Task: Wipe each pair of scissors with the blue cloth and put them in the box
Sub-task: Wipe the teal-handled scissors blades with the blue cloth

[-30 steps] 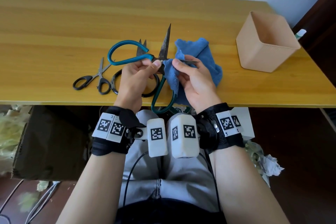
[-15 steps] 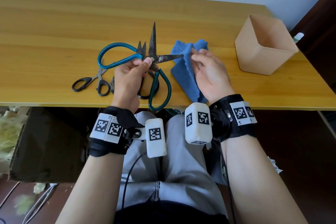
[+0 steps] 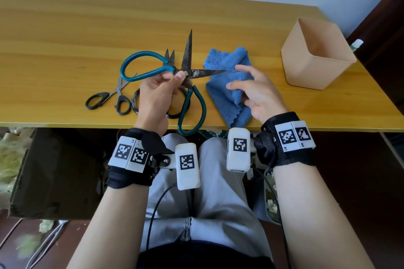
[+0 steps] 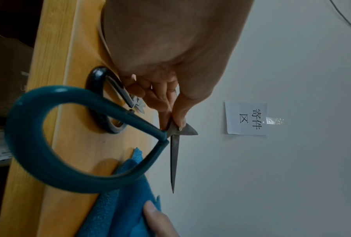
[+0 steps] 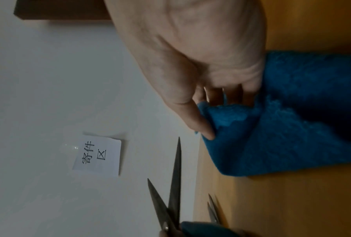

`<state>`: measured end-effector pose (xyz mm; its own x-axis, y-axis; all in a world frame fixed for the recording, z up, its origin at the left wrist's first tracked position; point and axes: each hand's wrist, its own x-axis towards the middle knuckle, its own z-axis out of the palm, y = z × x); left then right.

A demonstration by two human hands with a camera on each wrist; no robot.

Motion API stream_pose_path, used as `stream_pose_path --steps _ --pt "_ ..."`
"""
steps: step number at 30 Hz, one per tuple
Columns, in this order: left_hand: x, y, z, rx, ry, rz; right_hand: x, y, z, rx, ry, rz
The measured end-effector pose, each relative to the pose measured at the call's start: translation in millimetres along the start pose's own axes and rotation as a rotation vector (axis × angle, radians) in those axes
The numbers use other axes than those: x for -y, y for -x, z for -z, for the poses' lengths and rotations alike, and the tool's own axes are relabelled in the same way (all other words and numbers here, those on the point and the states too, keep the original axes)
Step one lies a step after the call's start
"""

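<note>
Head view. Left hand: pinches the big scissors at the pivot, thumb on top, holding them above the table. Blades spread wide, rusty, one tip pointing away, the other toward the cloth. Right hand: fingers spread and loosely bent over the cloth, gripping nothing firmly that this view shows. Cloth lies crumpled on the table near its front edge. Box: well apart to the right, nothing visible inside. Small scissors and a third pair, partly hidden behind the left hand, lie on the table, not yet wiped by the look of it.

Left wrist view. Fingertips clamp just at the joint of the big scissors. Risk: a pinch this narrow may let the heavy handles swing, closing the blades on a finger.

Right wrist view. Thumb touches a fold of the cloth; the picture is dim, so whether the other fingers grip it is hard to tell. One open blade tip stands just beside the thumb. Risk: reaching across for the scissors could prick the right hand; dropping them open into the box could snag its rim.
</note>
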<state>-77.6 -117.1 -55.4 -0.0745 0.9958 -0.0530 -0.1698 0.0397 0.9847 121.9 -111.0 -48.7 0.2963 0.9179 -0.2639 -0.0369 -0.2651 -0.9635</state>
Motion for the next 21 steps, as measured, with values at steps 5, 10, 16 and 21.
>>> stream_pose_path --steps 5,10,16,21 --pt "-2 2 4 0.019 -0.039 0.031 14 4 5 0.1 -0.413 0.102" --pt "-5 3 4 0.08 -0.084 0.038 27 10 -5 0.208 -0.46 0.065" --pt "-7 4 2 0.058 -0.08 0.033 22 19 -9 0.317 0.042 0.157" --pt "-5 5 2 0.041 -0.087 0.007 19 21 -12 0.31 0.149 0.189"
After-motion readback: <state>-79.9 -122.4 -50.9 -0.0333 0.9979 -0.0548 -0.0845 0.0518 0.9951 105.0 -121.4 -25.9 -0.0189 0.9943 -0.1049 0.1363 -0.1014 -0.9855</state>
